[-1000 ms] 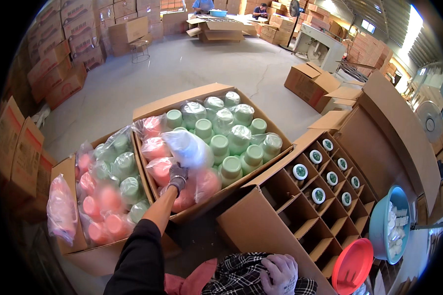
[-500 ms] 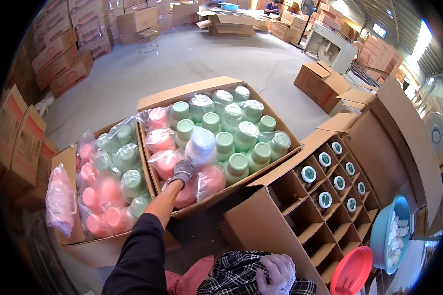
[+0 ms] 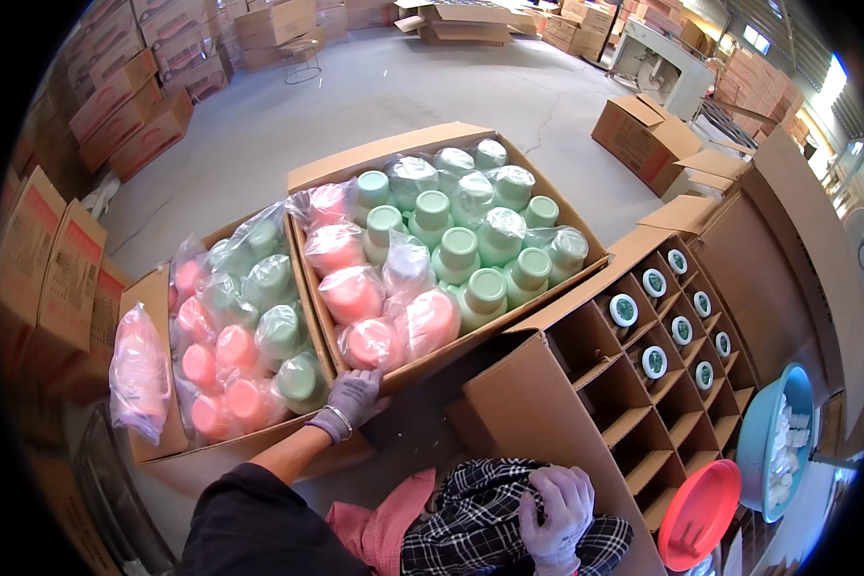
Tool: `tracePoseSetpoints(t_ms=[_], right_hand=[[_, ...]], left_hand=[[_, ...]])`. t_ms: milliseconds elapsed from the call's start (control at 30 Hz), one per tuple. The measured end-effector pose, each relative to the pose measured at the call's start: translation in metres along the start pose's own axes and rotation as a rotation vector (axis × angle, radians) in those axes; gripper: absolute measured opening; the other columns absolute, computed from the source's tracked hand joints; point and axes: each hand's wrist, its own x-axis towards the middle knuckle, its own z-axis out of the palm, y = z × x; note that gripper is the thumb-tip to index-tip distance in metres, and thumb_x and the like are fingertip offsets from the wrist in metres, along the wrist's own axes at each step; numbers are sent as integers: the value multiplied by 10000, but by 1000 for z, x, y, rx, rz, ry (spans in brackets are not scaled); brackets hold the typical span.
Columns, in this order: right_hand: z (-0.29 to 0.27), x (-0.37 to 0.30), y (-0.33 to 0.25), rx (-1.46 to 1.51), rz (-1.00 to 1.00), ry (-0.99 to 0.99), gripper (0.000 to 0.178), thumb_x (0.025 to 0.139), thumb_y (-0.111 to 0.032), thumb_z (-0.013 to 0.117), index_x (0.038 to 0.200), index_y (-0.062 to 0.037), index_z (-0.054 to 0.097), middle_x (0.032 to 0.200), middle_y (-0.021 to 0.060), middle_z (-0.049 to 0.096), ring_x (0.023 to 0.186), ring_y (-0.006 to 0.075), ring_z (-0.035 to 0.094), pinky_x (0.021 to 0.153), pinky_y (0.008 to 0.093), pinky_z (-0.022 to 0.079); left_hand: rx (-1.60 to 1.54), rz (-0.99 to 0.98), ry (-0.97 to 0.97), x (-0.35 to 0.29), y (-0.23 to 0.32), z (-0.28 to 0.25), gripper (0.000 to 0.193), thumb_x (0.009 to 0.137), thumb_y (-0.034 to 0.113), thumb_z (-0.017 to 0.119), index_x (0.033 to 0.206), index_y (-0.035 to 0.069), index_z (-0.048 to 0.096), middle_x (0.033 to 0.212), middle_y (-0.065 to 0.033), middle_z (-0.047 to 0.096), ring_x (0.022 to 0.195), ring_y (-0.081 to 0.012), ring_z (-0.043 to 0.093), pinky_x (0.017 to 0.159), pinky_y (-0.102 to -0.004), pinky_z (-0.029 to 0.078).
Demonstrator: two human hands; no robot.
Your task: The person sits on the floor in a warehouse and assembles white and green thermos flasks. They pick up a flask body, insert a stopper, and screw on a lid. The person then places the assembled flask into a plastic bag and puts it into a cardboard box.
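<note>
My left hand (image 3: 355,397), in a grey glove, is at the near edge of the middle carton (image 3: 390,157), its fingers apart and touching or just beside the cardboard. It holds no bottle. In this carton stand pale green bottles (image 3: 432,217), several with clear bags over them, and bagged pink bottles (image 3: 349,294) along the left side. A pale lavender bottle (image 3: 408,263) in clear plastic stands upright between the pink and green ones. My right hand (image 3: 557,516), in a pale glove, rests on the black-and-white checked cloth (image 3: 456,538) over my lap, fingers loosely bent and holding nothing.
Left, another carton (image 3: 150,355) holds pink and green bottles, with a bagged pink bundle (image 3: 140,374) on its flap. Right, a divided carton (image 3: 538,384) holds several white-rimmed round tops. A red basin (image 3: 699,514) and a blue tub (image 3: 766,461) of small white pieces stand beside it.
My left hand has let go of the pale lavender bottle among the others and drawn back toward me to the carton's near edge. My right hand stays on my lap.
</note>
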Motion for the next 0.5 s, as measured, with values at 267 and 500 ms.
tracePoseSetpoints(t_ms=[267,500], right_hand=[[-1,-11,14,-41,-33,79,273,719,-129,722,979,-71,666,997,76,665,1001,288,621,967,474,457],[2,1,-3,-39,-9,87,232,697,-54,700,929,-54,686,972,101,681,964,314,639,936,459,487]], left_hand=[[74,-27,-75,18,1,38,217,805,232,681,974,102,643,809,-115,722,781,-295,714,767,-445,518],[97,-6,-84,7,16,32,92,859,142,543,866,103,627,736,-121,711,699,-274,708,758,-410,516]])
